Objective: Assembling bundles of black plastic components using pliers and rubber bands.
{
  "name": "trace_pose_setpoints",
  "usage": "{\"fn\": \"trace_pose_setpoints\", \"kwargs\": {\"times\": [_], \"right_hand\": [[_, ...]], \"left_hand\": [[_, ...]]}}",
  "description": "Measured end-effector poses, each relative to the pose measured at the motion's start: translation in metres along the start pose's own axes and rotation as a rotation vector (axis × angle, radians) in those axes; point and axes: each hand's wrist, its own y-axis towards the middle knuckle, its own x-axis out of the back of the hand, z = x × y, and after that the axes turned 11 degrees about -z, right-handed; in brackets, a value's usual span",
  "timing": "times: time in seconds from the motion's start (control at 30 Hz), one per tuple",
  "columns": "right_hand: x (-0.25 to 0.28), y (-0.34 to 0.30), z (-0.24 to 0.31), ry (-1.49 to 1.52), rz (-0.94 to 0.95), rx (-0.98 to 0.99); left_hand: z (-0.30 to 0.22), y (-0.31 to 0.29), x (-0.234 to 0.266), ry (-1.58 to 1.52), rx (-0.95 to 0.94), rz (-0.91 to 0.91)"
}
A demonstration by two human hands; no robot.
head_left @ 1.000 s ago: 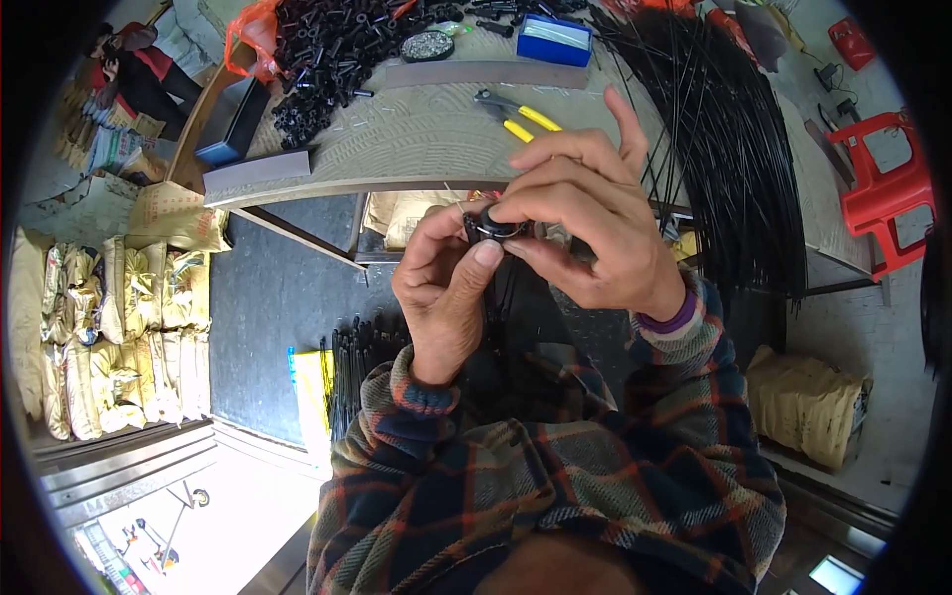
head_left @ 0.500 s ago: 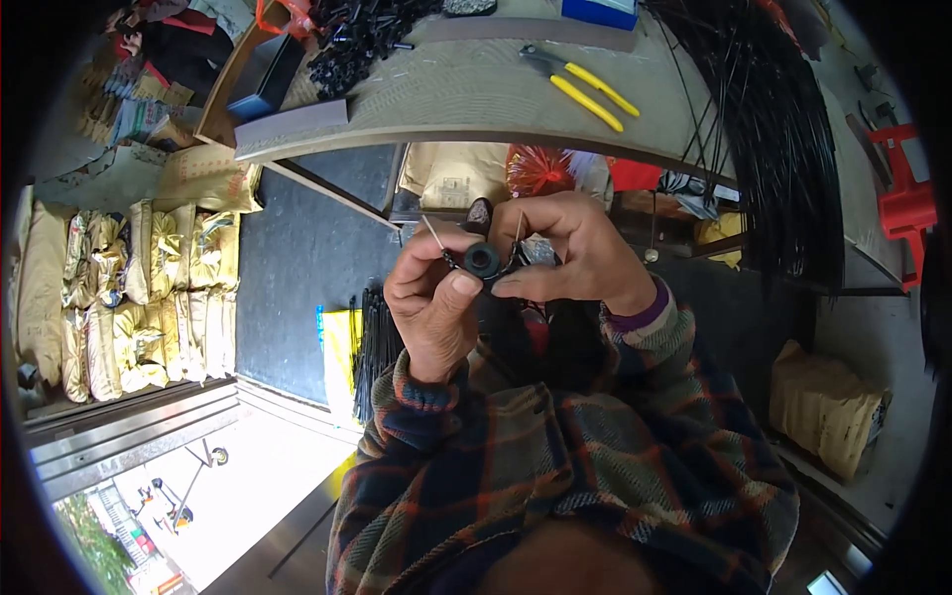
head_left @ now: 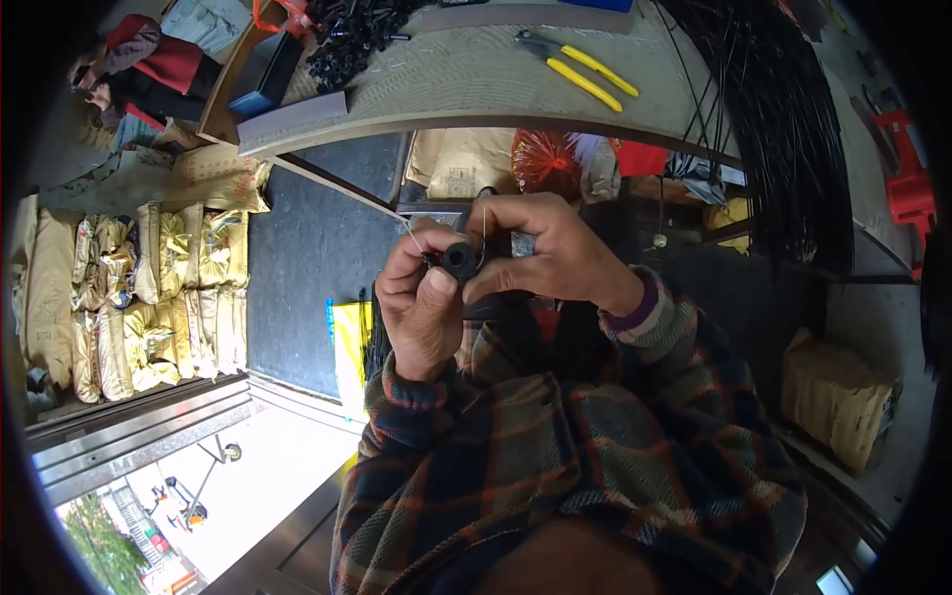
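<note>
Held up in front of my chest is a short black cylinder (head_left: 459, 260) with a round hole in its end. My left hand (head_left: 416, 297) pinches it from the left, thumb low on its edge. From the other side my right hand (head_left: 545, 248) presses thumb and fingers against it. A thin pale wire (head_left: 411, 236) sticks up by the left fingers, and a second thin wire (head_left: 484, 230) stands by the right forefinger. Whether both wires join the cylinder is hidden by my fingers.
Across the bench (head_left: 466, 84) lie yellow-handled cutters (head_left: 585, 74) and a heap of small black parts (head_left: 357, 45). Long black strands (head_left: 788, 139) hang over its right side. Wrapped bundles (head_left: 164, 297) are stacked at left. Another person (head_left: 149, 59) is at far upper left.
Both hands have shifted slightly left with the black cylinder and drawn closer together. My right fingers now sit nearer to the cylinder. More of the other person shows at upper left.
</note>
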Motion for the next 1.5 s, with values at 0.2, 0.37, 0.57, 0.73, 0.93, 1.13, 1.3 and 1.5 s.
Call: {"fn": "trace_pose_setpoints", "kwargs": {"times": [0.2,0.37,0.57,0.73,0.93,1.13,1.3,1.5], "right_hand": [[0.009,-0.002,-0.004,0.245,0.180,-0.025],[0.014,0.008,0.002,0.119,0.352,-0.079],[-0.002,-0.015,-0.012,0.066,-0.089,0.045],[-0.031,-0.039,-0.017,-0.469,-0.513,0.563],[-0.025,-0.038,-0.014,-0.553,-0.529,0.573],[-0.021,-0.026,-0.031,-0.432,-0.396,0.187],[-0.028,-0.028,-0.035,-0.585,-0.376,0.606],[-0.020,-0.036,-0.054,-0.305,-0.339,0.410]], "left_hand": [[0.004,-0.001,0.013,0.029,0.062,0.208],[0.006,-0.009,0.010,0.027,0.029,0.149],[0.013,-0.011,0.020,0.007,0.039,0.128],[0.018,-0.014,0.018,0.051,-0.012,0.054],[0.025,-0.016,0.018,0.057,-0.016,0.003],[0.038,-0.022,0.012,0.238,0.026,-0.231],[0.025,-0.027,0.012,0.445,-0.105,-0.098],[-0.003,-0.021,0.017,0.487,-0.165,0.133]]}}
